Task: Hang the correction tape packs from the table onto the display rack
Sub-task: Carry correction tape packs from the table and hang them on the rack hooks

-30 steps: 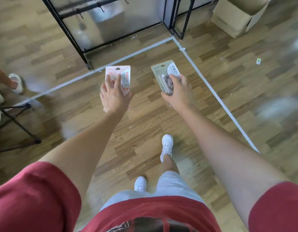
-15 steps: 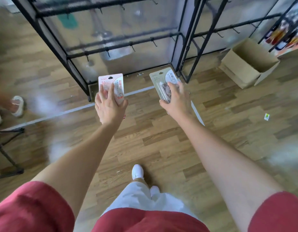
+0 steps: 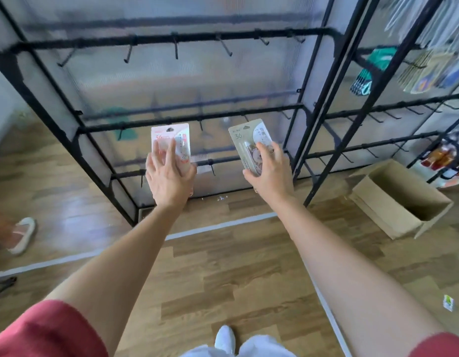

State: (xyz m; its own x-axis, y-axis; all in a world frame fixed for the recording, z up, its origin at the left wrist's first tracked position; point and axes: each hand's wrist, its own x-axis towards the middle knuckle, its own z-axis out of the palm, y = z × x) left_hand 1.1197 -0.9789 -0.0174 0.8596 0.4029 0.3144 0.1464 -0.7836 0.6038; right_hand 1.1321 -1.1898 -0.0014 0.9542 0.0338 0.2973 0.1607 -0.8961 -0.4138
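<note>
Left hand (image 3: 169, 176): we grip the pink pack (image 3: 170, 143).
Right hand (image 3: 270, 173): we grip the beige pack (image 3: 249, 140).
Progress: neither hung yet (rack hooks (image 3: 175, 48) ahead bare).

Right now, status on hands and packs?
Left hand holds pink pack. Right hand holds beige pack. Both raised before rack, not visibly hooked. Nothing in between.

Cannot read print on the pink carded correction tape pack (image 3: 169, 136) or beige carded correction tape pack (image 3: 242, 136), nor see their lower halves behind the left hand (image 3: 169, 181) and right hand (image 3: 272, 173). Cannot identify blurred, cropped packets (image 3: 429, 70) at the black metal display rack's (image 3: 187, 38) upper right corner.
</note>
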